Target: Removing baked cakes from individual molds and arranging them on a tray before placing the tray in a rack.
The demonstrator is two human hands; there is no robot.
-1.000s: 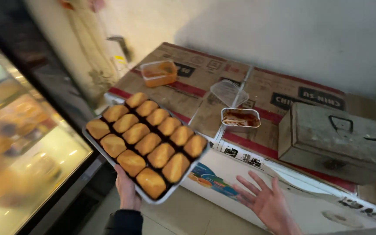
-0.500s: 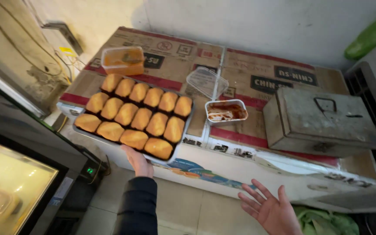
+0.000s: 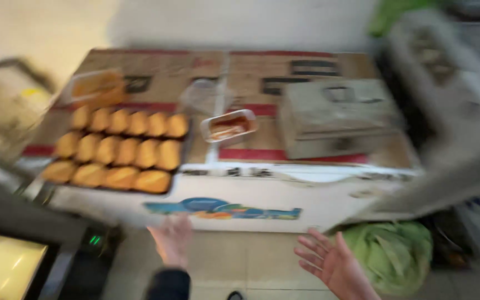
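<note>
Down at 6 o'clock, both hands hang free over the tiled floor, w/ nothing in them. Left hand [image 3: 171,240] comes up from a dark sleeve [image 3: 168,283], blurred, fingers loosely spread and pointing toward 12; it's empty, just below the front edge of the baking tray [image 3: 51,189] but not touching it as far as the blur lets me tell. Right hand [image 3: 331,264] sits at approx 5 o'clock, palm up, fingers fanned wide, also empty, touching nothing.

Tray lies at approx 10 o'clock on the flattened cardboard [image 3: 251,72] covering a white chest-type cabinet [image 3: 306,203], its near-left corner poking past the edge. Golden buns [image 3: 120,150] fill it in three rows.

Beyond the tray, at 11, an orange plastic tub [image 3: 96,88]. Right of the buns, near centre, a small white dish w/ reddish-brown food [image 3: 228,126]; a clear container [image 3: 198,95] just behind it, too smeared to read. At 1 o'clock a grey metal box [image 3: 337,116] rests on the cardboard.

On the floor at 4 o'clock, a green cabbage-like head [image 3: 393,255], just beside the right hand. Lit display case [image 3: 6,269] at 8 o'clock.
</note>
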